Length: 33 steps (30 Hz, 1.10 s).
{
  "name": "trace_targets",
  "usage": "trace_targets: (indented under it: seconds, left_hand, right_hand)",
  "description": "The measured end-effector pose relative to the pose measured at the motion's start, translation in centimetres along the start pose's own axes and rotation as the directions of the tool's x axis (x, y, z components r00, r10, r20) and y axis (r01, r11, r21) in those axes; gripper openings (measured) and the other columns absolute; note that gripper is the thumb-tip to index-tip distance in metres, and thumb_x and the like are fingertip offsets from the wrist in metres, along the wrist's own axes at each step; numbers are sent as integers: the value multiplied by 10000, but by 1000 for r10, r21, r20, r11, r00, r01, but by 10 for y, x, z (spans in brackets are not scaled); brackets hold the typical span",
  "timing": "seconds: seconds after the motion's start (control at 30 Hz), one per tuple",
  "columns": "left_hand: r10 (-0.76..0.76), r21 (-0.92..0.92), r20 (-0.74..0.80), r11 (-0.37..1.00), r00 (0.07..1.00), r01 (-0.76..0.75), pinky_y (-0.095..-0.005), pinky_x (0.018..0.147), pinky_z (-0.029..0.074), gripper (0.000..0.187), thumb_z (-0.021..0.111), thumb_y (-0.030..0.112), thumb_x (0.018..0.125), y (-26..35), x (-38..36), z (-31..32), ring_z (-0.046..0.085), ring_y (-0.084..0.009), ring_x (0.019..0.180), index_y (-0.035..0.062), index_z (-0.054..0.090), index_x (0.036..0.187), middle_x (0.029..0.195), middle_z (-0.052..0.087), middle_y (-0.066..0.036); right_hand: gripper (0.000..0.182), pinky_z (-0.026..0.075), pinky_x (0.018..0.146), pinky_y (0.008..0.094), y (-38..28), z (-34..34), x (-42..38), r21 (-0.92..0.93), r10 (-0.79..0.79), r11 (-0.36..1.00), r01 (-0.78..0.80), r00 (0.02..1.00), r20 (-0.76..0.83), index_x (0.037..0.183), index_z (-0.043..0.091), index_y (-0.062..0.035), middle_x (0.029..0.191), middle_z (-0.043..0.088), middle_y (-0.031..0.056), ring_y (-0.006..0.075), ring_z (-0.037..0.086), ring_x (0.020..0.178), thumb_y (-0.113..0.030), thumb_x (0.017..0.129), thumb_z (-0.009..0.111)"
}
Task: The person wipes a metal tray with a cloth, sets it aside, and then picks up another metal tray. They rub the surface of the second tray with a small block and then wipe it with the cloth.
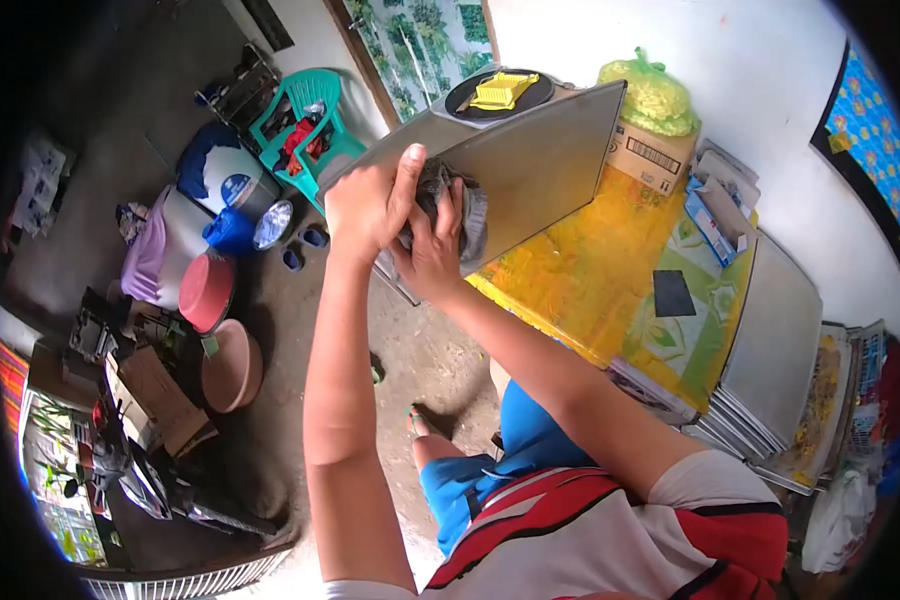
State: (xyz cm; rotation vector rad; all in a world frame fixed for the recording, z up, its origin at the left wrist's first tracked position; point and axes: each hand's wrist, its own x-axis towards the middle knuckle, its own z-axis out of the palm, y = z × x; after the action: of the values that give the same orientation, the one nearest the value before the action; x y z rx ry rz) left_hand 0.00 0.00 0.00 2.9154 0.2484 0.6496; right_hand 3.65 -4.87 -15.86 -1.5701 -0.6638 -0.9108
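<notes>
Gripping the metal tray [540, 165] by its edge with the left hand [365, 208], the person clutches a dark cloth [472, 222] against it with the right hand [434, 252], the tray tilted near the yellow-covered table [560, 285].

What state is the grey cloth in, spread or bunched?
Bunched. The grey cloth is a crumpled wad under the right hand, with creased folds bulging out past the fingers.

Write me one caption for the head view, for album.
Left hand gripping a flat gray tray, right hand holding a crumpled cloth against it.
</notes>
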Motion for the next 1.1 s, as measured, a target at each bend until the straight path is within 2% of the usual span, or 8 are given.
trace_targets:
  seconds: [0.1,0.43,0.7,0.77,0.97,1.03,1.07,1.1]
  left_hand:
    - [65,-19,-139,997,988,-69,-489,659,498,583,350,540,988,-2,-1,21,648,-398,747,89,686,836,738,666,-172]
    - [151,57,-373,989,915,-140,-420,500,484,336,599,447,907,-43,-12,31,643,-302,550,146,688,785,572,622,-104]
    - [-49,3,-309,999,950,53,-397,548,467,328,601,429,925,-57,-14,34,640,-318,608,124,704,866,651,646,-118]
    - [-33,7,-356,999,934,38,-445,540,487,328,585,421,921,-57,-13,36,642,-355,619,137,664,778,629,633,-136]
    - [-49,108,-342,990,938,91,-453,553,487,348,557,451,931,-52,-9,39,644,-367,647,142,652,801,649,642,-140]
    - [-51,115,-323,989,945,92,-461,574,476,348,554,464,934,-45,-8,38,631,-380,678,147,647,823,670,643,-129]
    - [-42,81,-305,994,951,70,-471,576,478,354,553,471,932,-42,-8,36,634,-378,688,144,632,821,683,647,-128]
    - [-29,82,-299,995,954,56,-470,577,479,353,553,471,932,-40,-8,36,635,-378,692,145,632,821,687,648,-127]
  right_hand:
    - [545,260,1085,581,22,-2,33,-144,-103,986,80,983,-155,1334,550,-149,1415,342,226,542,232,1356,-310,830,682]
    - [461,275,1102,490,149,-79,189,68,300,943,-327,743,-599,1383,463,-102,1438,408,194,387,356,1335,-313,973,474]
    - [516,344,1070,469,232,-30,51,155,677,589,-793,380,-631,1393,417,28,1426,420,225,392,433,1280,-280,978,415]
    - [567,342,1064,485,182,5,-2,127,808,424,-897,311,-501,1451,341,-4,1421,405,249,417,421,1280,-210,935,455]
    - [748,244,1092,534,20,84,-159,41,913,405,-913,402,-67,1504,168,20,1385,289,350,471,309,1297,-68,836,491]
    - [594,386,994,496,-1,82,-187,-129,919,361,-924,328,220,1407,335,68,1208,499,342,492,470,1160,-112,866,501]
    - [444,448,919,475,28,90,-228,-105,723,300,-948,154,674,1260,504,42,1080,611,278,439,571,1071,-190,884,554]
    - [375,463,897,454,22,68,-219,-156,620,197,-968,-1,784,1161,572,6,1050,648,234,381,613,1044,-261,898,592]
